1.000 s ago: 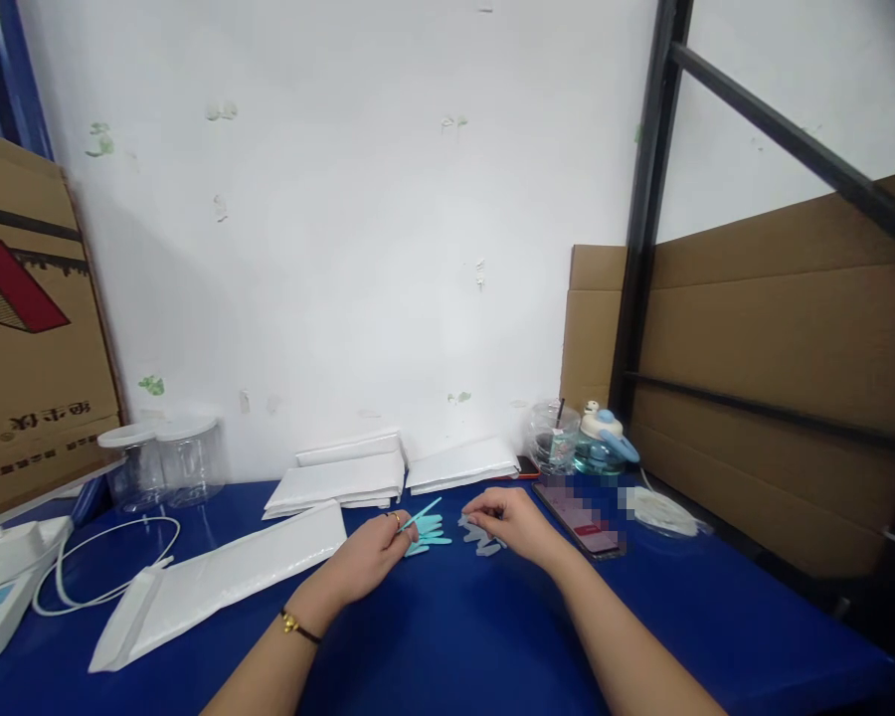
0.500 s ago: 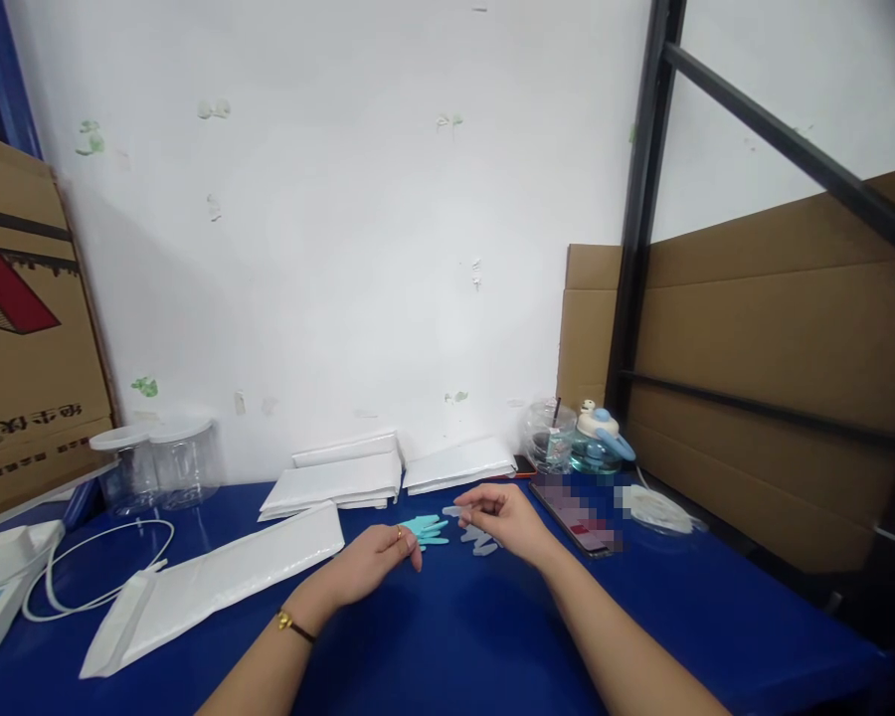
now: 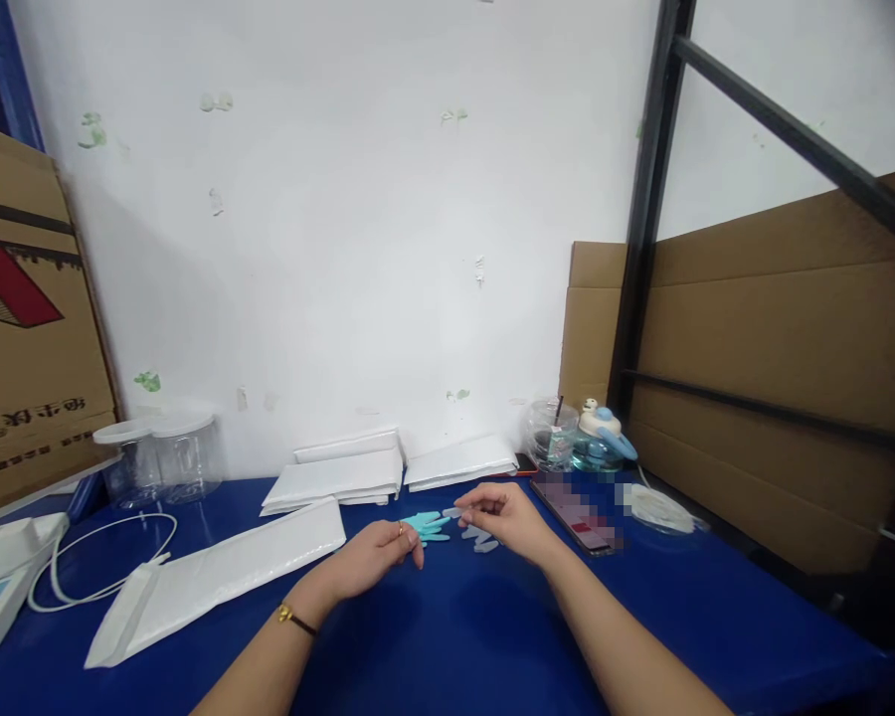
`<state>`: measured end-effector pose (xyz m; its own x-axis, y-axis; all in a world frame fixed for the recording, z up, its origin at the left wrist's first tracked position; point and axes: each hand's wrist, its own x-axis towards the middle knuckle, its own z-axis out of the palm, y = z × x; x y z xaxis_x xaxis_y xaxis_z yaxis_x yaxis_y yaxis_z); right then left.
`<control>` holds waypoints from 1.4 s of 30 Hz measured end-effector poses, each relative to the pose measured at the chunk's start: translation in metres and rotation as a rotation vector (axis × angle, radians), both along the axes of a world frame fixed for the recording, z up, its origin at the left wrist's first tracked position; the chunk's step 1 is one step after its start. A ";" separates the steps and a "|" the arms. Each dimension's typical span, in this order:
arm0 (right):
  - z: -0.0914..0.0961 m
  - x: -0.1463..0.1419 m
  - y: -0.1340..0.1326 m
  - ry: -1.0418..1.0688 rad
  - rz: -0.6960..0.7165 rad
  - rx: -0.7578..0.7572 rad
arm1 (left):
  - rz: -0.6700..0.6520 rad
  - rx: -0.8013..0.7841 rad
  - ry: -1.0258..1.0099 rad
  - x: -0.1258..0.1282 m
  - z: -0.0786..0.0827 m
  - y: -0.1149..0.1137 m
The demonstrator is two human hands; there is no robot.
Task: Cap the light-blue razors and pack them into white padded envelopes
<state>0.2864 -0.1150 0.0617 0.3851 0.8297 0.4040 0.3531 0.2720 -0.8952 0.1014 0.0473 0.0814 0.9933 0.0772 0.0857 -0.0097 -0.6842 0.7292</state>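
Observation:
My right hand (image 3: 503, 515) is closed in a pinch, with a small translucent strip (image 3: 451, 512) at its fingertips. More translucent pieces (image 3: 480, 540) lie on the blue table just below it. My left hand (image 3: 383, 550), with a ring and a bracelet, has its fingers curled down and together. Whatever they hold, if anything, is hidden. Thin turquoise pieces (image 3: 428, 525) fan out right beside its fingertips, between the two hands. I cannot tell whether the left fingers touch them.
White padded mailers (image 3: 224, 577) lie at left, with folded ones (image 3: 335, 479) along the wall. A phone (image 3: 576, 512), a plastic cup (image 3: 552, 436), a water bottle (image 3: 601, 443) and a coiled pale cable (image 3: 660, 507) stand right. Clear jars (image 3: 186, 462) and a white device (image 3: 15, 577) are left.
The view has shifted slightly. Both hands keep nearly the same pose, and the pale strip still shows at my right fingertips.

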 end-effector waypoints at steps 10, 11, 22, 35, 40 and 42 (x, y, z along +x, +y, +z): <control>-0.001 -0.018 0.005 -0.047 0.077 -0.081 | -0.014 0.050 0.029 0.002 -0.005 -0.007; -0.001 -0.019 0.005 -0.045 0.082 -0.081 | -0.014 0.066 0.039 0.002 -0.004 -0.007; -0.004 0.002 -0.005 -0.160 0.075 -0.373 | 0.299 0.537 0.048 -0.003 -0.011 0.034; -0.001 0.025 -0.022 -0.616 -0.165 -0.485 | 0.297 0.632 0.029 0.000 -0.007 0.022; -0.004 0.018 -0.018 -0.589 -0.132 -0.520 | 0.193 0.508 -0.032 0.002 -0.004 0.012; -0.006 0.016 -0.015 -0.567 -0.097 -0.527 | 0.142 0.488 -0.015 0.003 -0.005 0.008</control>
